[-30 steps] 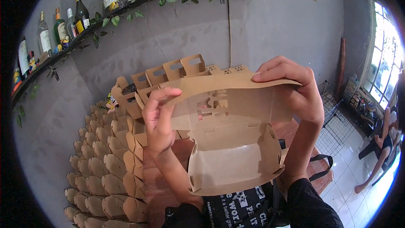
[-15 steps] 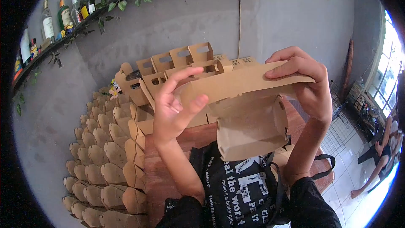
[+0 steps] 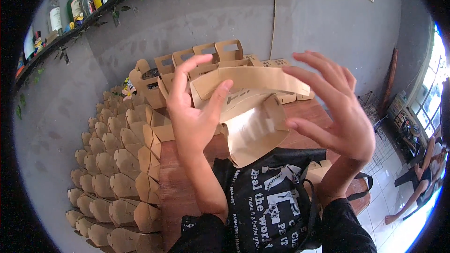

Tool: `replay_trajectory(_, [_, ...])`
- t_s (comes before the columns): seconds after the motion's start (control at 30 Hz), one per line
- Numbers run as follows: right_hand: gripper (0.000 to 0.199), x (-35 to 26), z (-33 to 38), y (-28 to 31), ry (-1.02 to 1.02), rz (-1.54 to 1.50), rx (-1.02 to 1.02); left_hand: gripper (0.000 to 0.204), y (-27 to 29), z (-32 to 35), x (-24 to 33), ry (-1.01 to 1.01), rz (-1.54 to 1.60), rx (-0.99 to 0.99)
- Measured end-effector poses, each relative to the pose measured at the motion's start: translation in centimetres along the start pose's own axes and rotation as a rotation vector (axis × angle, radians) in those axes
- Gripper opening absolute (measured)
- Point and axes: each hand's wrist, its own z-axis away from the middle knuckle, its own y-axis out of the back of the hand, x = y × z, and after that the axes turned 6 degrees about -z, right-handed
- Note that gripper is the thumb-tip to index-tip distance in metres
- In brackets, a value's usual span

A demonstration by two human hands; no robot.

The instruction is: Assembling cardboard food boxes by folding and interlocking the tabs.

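Folding a brown cardboard box (image 3: 251,112) above a wooden table (image 3: 187,187) against a grey wall (image 3: 225,18).

Finished boxes (image 3: 117,159) lie in rows along the table's left edge and stand stacked at its back; a black printed bag (image 3: 272,197) lies near the person, and bottles (image 3: 75,2) line a high shelf. The left hand (image 3: 192,112) pinches the box's left side between thumb and fingers, holding it mid-air, while the right hand (image 3: 337,112) is spread wide, one fingertip just at the box's right edge.

A half-folded brown cardboard carrier box (image 3: 248,112) hung tilted in mid-air above the table, its flat top panel uppermost, one side flap bent down, its pale inside facing the viewer.
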Motion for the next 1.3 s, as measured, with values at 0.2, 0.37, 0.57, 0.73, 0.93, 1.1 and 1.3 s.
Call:
replay_trajectory(0.2, [0.021, 0.8, -1.5, -2.5, -0.014, -0.356, -0.067, 0.038, -0.6, 1.1, 1.7, -0.099, -0.038, -0.136])
replay_trajectory(0.37, [0.022, 1.1, -0.7, -1.8, 0.025, -0.471, -0.112, 0.042, 0.4, 1.3, 2.2, 0.0, 0.155, -0.222])
replay_trajectory(0.57, [0.026, 3.5, -0.3, -0.7, 0.126, -0.458, -0.002, 0.046, 1.1, 1.1, 2.0, 0.034, 0.168, -0.044])
replay_trajectory(0.73, [0.025, 4.9, 0.6, 0.5, 0.015, -0.608, -0.077, 0.052, 2.1, 1.2, 1.7, -0.008, 0.152, -0.015])
replay_trajectory(0.93, [0.022, 4.7, 0.3, -0.1, 0.083, -0.781, 0.081, 0.052, 2.2, 0.4, 1.3, 0.018, 0.12, 0.086])
replay_trajectory(1.1, [0.017, 3.9, -0.1, -1.1, -0.164, -0.604, 0.343, 0.057, -0.2, 0.2, 1.7, -0.293, -0.716, 0.35])
replay_trajectory(1.3, [0.016, 2.1, -0.6, -1.6, -0.297, -0.698, 0.561, 0.042, -1.4, 1.8, 2.3, -0.077, -0.419, -0.249])
